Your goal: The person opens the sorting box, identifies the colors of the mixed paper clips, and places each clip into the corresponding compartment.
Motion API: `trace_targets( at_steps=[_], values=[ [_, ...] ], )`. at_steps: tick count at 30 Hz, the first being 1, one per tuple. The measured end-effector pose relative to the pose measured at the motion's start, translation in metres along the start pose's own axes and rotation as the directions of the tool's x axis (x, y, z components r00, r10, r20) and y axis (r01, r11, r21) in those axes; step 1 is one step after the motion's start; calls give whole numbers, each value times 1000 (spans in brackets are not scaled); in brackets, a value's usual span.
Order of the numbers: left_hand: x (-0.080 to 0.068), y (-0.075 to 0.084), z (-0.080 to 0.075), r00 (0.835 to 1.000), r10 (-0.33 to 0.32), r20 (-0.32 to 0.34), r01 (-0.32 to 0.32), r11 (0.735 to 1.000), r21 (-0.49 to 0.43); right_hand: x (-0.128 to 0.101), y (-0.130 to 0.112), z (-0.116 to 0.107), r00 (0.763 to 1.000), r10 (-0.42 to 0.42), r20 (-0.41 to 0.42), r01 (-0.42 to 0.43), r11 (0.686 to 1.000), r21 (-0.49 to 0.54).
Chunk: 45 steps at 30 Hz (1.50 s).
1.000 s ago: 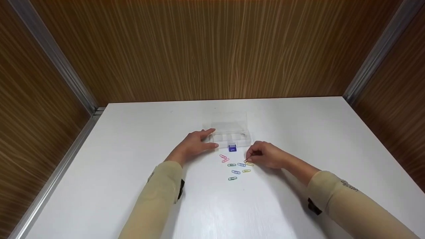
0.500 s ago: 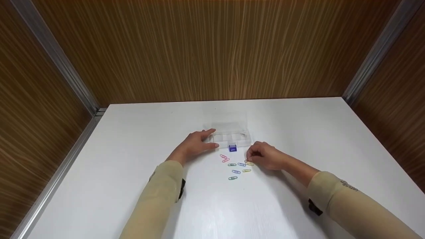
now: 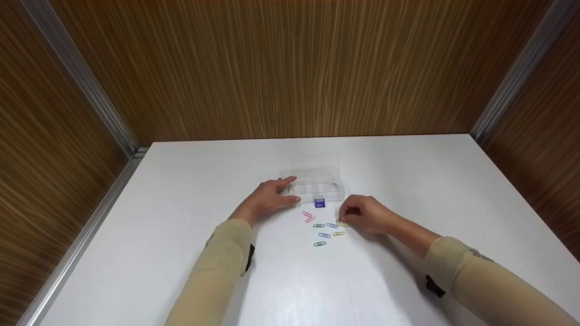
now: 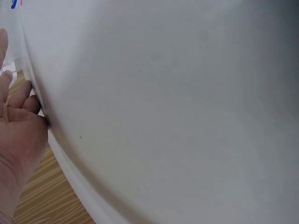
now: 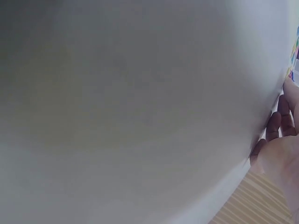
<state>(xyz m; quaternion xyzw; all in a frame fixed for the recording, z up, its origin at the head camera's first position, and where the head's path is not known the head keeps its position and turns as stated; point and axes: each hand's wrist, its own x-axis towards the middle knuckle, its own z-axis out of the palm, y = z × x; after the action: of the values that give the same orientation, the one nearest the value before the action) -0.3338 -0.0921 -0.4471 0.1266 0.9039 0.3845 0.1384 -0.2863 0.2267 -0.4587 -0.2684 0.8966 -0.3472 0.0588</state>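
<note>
A clear plastic compartment box (image 3: 317, 186) lies open on the white table (image 3: 181, 217), with its lid (image 3: 316, 164) flat behind it and a blue latch (image 3: 319, 203) at the front. My left hand (image 3: 271, 197) rests with straight fingers against the box's left end. Several coloured paper clips are scattered in front of the box: pink (image 3: 308, 216), green (image 3: 318, 225), blue (image 3: 323, 235). My right hand (image 3: 363, 213) has its fingers curled, and their tips pinch a yellow clip (image 3: 342, 224) at the right of the group. One clip (image 3: 334, 184) lies in the box's right compartment.
Wood-panelled walls (image 3: 290, 68) close the table in at the back and on both sides. The wrist views are filled with blurred white tabletop, with part of the left hand (image 4: 18, 135) and the right hand (image 5: 280, 149) at the edges.
Both hands stay where they were; only the head view shifts slightly.
</note>
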Motion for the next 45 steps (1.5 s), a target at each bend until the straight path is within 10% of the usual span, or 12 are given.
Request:
trace_targets(
  at_steps=[24, 45],
  values=[
    [1, -1, 5, 1000, -4, -1, 4, 1000, -28, 5, -1, -7, 997, 68, 19, -70, 992, 101],
    [4, 5, 7, 1000, 11, 2, -11, 1000, 16, 60, -4, -42, 959, 223, -173, -203, 971, 122]
  ],
)
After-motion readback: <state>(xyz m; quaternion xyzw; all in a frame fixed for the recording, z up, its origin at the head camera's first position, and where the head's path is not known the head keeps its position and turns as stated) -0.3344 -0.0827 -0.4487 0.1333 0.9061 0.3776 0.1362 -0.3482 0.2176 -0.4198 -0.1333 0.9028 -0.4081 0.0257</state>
